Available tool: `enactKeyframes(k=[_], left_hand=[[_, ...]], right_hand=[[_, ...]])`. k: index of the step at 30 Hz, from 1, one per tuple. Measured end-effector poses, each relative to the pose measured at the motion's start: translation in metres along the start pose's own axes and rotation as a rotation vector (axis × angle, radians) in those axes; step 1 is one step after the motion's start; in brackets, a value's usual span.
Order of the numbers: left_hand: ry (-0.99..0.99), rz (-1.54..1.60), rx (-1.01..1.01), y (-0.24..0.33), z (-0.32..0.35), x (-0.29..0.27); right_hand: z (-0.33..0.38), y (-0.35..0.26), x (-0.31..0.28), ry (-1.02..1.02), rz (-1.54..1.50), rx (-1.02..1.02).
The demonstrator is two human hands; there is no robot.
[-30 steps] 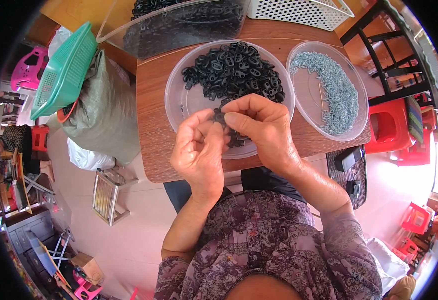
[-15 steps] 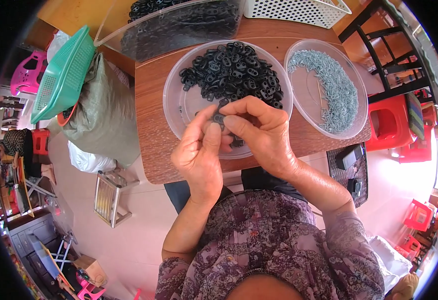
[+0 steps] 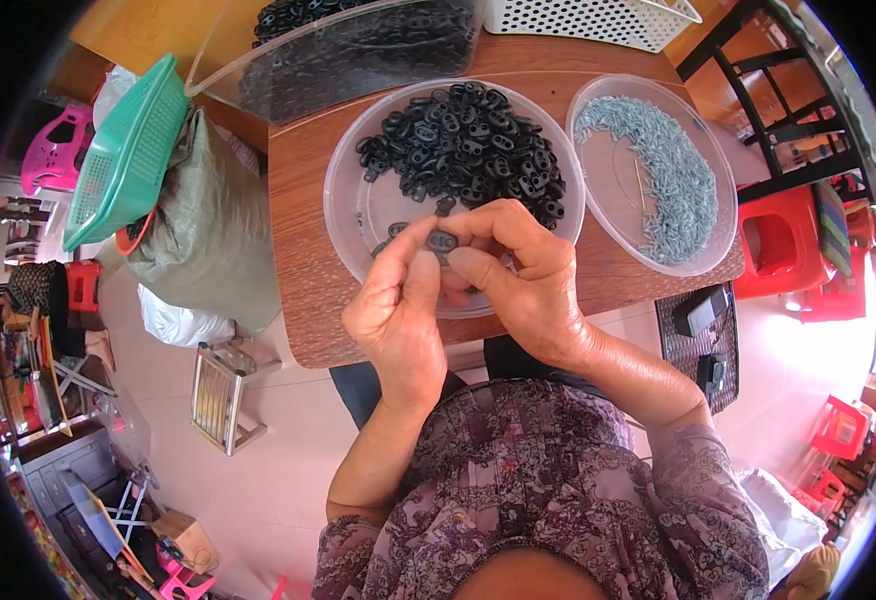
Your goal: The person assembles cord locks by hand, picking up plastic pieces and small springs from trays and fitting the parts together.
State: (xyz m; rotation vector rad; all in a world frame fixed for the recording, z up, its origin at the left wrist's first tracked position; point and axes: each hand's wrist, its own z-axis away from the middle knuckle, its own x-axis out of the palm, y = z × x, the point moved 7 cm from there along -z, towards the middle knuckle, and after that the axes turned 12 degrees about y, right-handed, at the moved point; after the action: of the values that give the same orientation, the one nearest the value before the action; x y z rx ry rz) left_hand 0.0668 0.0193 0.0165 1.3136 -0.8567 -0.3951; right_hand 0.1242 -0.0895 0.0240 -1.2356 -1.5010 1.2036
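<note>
Above the near side of a round clear plastic tub [image 3: 335, 225], my two hands meet around a small black oval plastic piece with holes [image 3: 442, 241]. My left hand [image 3: 398, 315] pinches it from the left, thumb up. From the right, the thumb and curled forefinger of my right hand [image 3: 533, 275] close on its other edge. Another black piece shows beside my left fingertips; I cannot tell whether it is held. A heap of similar black pieces [image 3: 468, 140] fills the far part of the tub. My lower fingers are partly hidden.
Right of the tub, a shallow clear tub [image 3: 583, 215] contains small silvery screw-like pieces [image 3: 673, 170]. Behind stand a large clear bin [image 3: 358, 70] of black pieces and a white perforated basket [image 3: 588, 22]. A green basket [image 3: 123, 160] rests on a sack [image 3: 213, 230] left of the wooden table [image 3: 308, 290].
The black piece between my fingertips has turned, so its broad face with the holes now shows. My right fingers have shifted slightly. Both arms stay nearly in place.
</note>
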Motion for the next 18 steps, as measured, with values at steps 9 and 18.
enactKeyframes(k=[9,18], left_hand=[[0.013,-0.126,0.017,0.002,0.004,0.002],[0.034,-0.067,0.025,0.007,0.004,0.002]], right_hand=[[0.001,0.005,-0.001,0.015,-0.042,0.056],[0.003,-0.01,0.001,0.003,0.096,-0.096]])
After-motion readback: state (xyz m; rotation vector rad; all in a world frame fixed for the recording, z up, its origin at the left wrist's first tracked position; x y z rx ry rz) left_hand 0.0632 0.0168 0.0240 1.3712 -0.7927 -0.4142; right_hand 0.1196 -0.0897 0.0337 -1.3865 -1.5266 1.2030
